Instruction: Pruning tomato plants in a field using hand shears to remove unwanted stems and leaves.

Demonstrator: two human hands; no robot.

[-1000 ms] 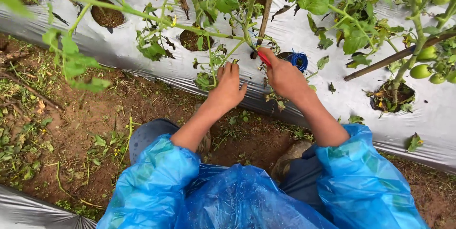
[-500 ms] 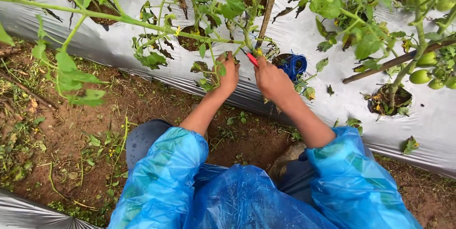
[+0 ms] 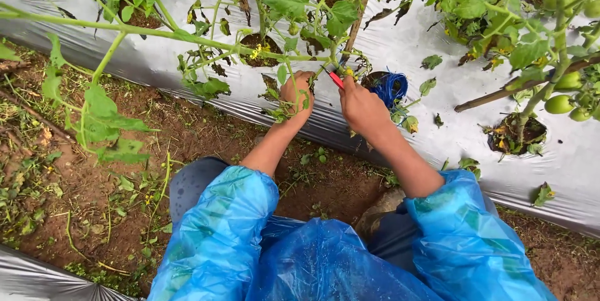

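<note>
**Two hands at the foot of a tomato plant on a plastic-covered bed**

Head view, looking down. The left hand (image 3: 298,92) has its fingers curled around a small leafy shoot (image 3: 281,110) low on the tomato plant (image 3: 294,1); the grip is closed on the greenery. The right hand (image 3: 362,108) lies just beside it, the two hands near each other but not touching. Its fingers are closed around a red-handled tool (image 3: 334,78), whose tip points up and left toward the plant's stem; the working end is hidden among the leaves, so its kind cannot be told. Just right of the right hand, a bundle of blue string (image 3: 392,87) rests on the silver plastic sheet (image 3: 437,123) that covers the raised bed. A wooden stake (image 3: 353,29) rises from the planting hole behind the hands. A long green stem (image 3: 125,29) runs across the upper left of the view. At the far right, green tomatoes (image 3: 565,92) hang near a second stake (image 3: 519,82) lying at a slant. Bare soil (image 3: 187,145) with scattered weeds fills the furrow below the sheet. Blue rain sleeves (image 3: 219,238) cover both forearms up to the elbows, and the person crouches over the furrow.
</note>
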